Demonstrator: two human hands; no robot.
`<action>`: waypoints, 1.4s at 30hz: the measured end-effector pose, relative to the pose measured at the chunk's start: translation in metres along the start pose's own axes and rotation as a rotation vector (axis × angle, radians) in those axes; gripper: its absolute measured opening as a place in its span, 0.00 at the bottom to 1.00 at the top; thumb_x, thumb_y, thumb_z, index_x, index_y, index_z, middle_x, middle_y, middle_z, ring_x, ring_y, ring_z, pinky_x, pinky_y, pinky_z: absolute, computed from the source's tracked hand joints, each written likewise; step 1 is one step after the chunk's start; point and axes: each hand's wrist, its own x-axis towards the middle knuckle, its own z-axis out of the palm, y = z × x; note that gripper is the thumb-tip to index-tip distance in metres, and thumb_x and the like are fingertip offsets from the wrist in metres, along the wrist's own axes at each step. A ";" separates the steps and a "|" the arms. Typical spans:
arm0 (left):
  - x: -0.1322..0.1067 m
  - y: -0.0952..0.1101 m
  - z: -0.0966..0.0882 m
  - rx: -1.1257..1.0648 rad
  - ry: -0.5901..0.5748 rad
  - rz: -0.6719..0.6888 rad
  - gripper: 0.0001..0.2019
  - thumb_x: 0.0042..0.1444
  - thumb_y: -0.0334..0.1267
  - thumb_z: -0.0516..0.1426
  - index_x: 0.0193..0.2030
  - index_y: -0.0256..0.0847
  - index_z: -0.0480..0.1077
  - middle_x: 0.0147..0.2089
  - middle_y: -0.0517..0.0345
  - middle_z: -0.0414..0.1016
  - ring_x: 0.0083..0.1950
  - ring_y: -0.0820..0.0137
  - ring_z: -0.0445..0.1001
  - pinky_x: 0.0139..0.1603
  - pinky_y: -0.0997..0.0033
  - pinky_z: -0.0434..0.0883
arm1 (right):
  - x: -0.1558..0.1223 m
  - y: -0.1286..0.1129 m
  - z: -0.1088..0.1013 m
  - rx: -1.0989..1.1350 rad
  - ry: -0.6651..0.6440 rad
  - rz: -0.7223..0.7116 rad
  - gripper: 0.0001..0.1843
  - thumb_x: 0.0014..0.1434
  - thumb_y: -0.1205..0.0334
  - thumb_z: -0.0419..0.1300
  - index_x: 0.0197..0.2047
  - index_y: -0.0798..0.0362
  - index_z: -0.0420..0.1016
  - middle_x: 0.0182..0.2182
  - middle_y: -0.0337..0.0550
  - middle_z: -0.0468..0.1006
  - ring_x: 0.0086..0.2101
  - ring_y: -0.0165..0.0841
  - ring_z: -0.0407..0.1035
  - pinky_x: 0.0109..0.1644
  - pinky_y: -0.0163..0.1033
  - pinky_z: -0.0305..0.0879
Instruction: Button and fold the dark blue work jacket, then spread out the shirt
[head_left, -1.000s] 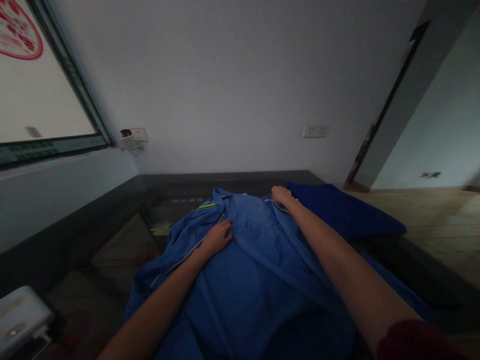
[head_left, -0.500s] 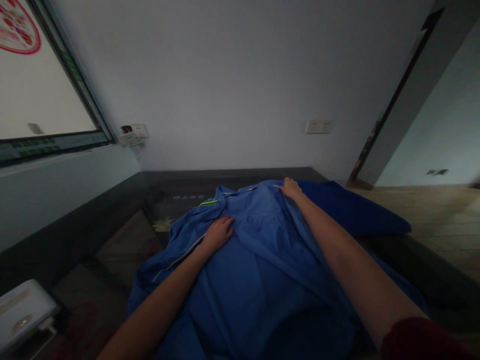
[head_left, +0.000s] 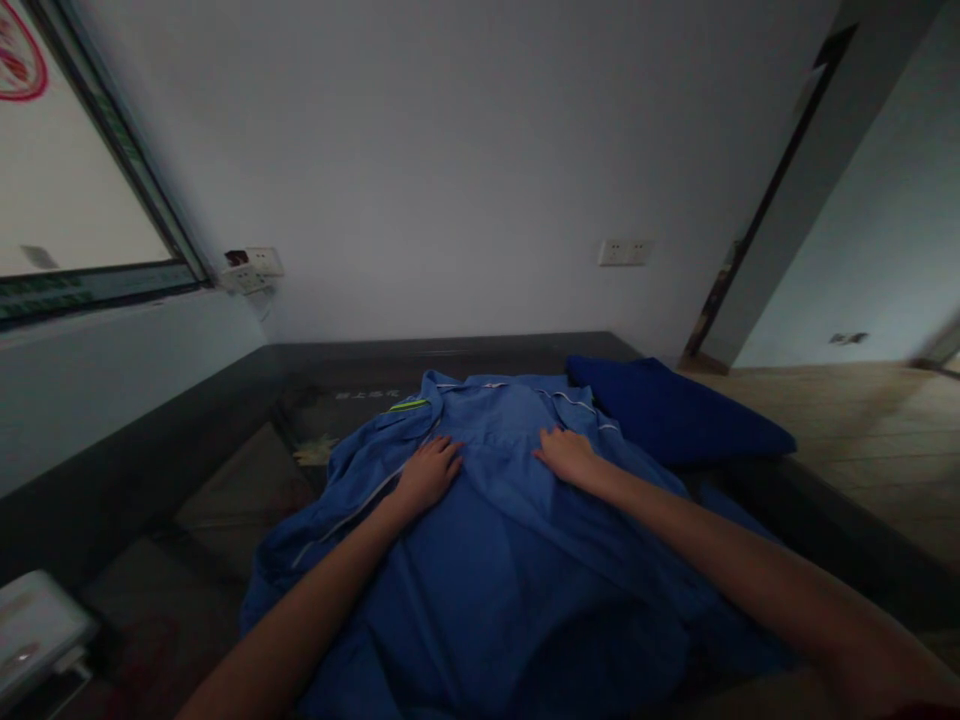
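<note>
A blue jacket [head_left: 480,540] with white piping and a yellow-green strip lies spread out on a dark glossy tabletop [head_left: 225,450]. On its left half, near the piped fold, my left hand [head_left: 430,470] rests palm down with the fingers laid on the cloth. My right hand [head_left: 568,455] lies on the upper right part of the jacket, below the folded edge, thumb apart from the fingers. Both hands touch the fabric and neither grips a fold that I can see. The lower part of the jacket is creased and dark.
A folded dark blue cloth [head_left: 675,410] lies at the right, beside the jacket. A white device [head_left: 37,630] stands at the lower left. Behind the table rises a wall [head_left: 450,200] with power sockets [head_left: 626,252]. A window [head_left: 82,170] is at the left, and tiled floor [head_left: 847,420] shows at the right.
My right hand has come off the jacket's upper right edge and moved down and inward onto the cloth. That edge now lies folded outward. My left hand stays in nearly the same place.
</note>
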 end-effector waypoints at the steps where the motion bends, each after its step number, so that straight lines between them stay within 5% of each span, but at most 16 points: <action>1: -0.001 0.001 0.001 -0.001 -0.024 -0.006 0.22 0.65 0.46 0.43 0.62 0.42 0.61 0.65 0.46 0.60 0.66 0.59 0.57 0.64 0.55 0.55 | -0.003 0.001 0.003 0.000 -0.019 0.017 0.30 0.61 0.49 0.52 0.60 0.62 0.63 0.52 0.69 0.69 0.49 0.51 0.69 0.48 0.48 0.64; 8: 0.004 0.000 0.014 0.023 -0.047 -0.047 0.27 0.63 0.54 0.42 0.66 0.48 0.54 0.69 0.48 0.50 0.70 0.57 0.48 0.65 0.48 0.49 | 0.002 0.006 0.028 0.133 -0.099 0.139 0.40 0.62 0.37 0.41 0.69 0.50 0.41 0.67 0.64 0.39 0.63 0.55 0.44 0.59 0.57 0.48; 15: 0.022 -0.010 0.022 0.011 0.022 -0.074 0.27 0.62 0.55 0.42 0.65 0.50 0.55 0.69 0.51 0.53 0.69 0.58 0.49 0.66 0.50 0.48 | 0.032 0.008 0.050 0.148 0.092 0.142 0.36 0.62 0.39 0.41 0.68 0.49 0.48 0.67 0.59 0.45 0.61 0.53 0.52 0.60 0.54 0.49; 31: 0.079 -0.049 0.031 -0.004 -0.007 -0.085 0.27 0.62 0.55 0.42 0.65 0.50 0.55 0.69 0.52 0.52 0.69 0.59 0.48 0.65 0.49 0.49 | 0.108 0.023 0.047 0.189 0.150 0.075 0.31 0.64 0.44 0.43 0.66 0.47 0.54 0.65 0.52 0.53 0.60 0.43 0.56 0.61 0.43 0.51; 42: 0.055 -0.044 0.020 0.025 0.031 -0.082 0.23 0.64 0.48 0.43 0.63 0.46 0.59 0.67 0.49 0.57 0.68 0.60 0.53 0.65 0.52 0.51 | 0.078 0.011 0.033 0.139 0.273 0.000 0.23 0.66 0.53 0.45 0.59 0.50 0.66 0.63 0.49 0.59 0.59 0.40 0.58 0.60 0.44 0.55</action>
